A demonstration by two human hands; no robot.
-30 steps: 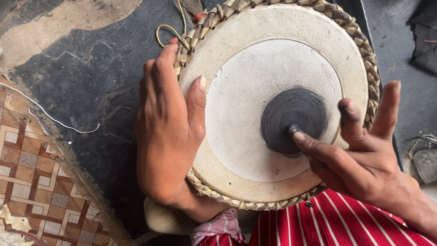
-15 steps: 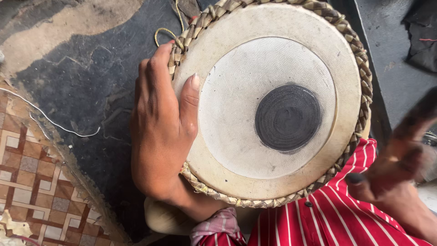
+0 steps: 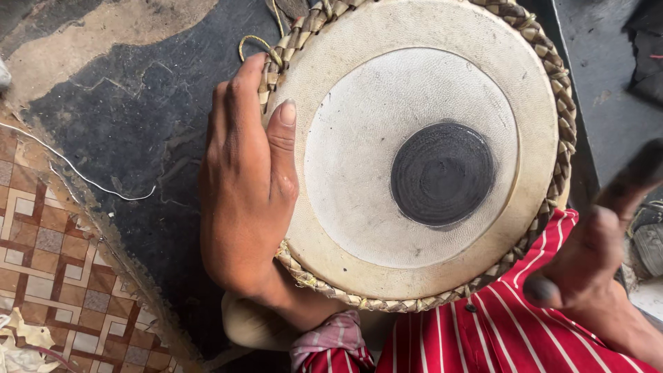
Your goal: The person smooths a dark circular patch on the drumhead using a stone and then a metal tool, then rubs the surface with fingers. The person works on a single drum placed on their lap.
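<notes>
Drum: round hand drum, head facing up, resting in the person's lap above a red striped garment, beside the dark cracked floor.
Left hand: fingers together, laid flat over the left rim, steadying the drum, not clamped.
Right hand: lifted clear at the right, blurred; fingers apparently loosely apart, tips dark-smudged.
Handling: likely rigid, moderately heavy shell; the taut skin looks fragile.
Grip point: the braided rim, not the skin.
Materials: pale, grainy skin in two layers; matte black centre patch; straw-coloured plaited lacing.
</notes>
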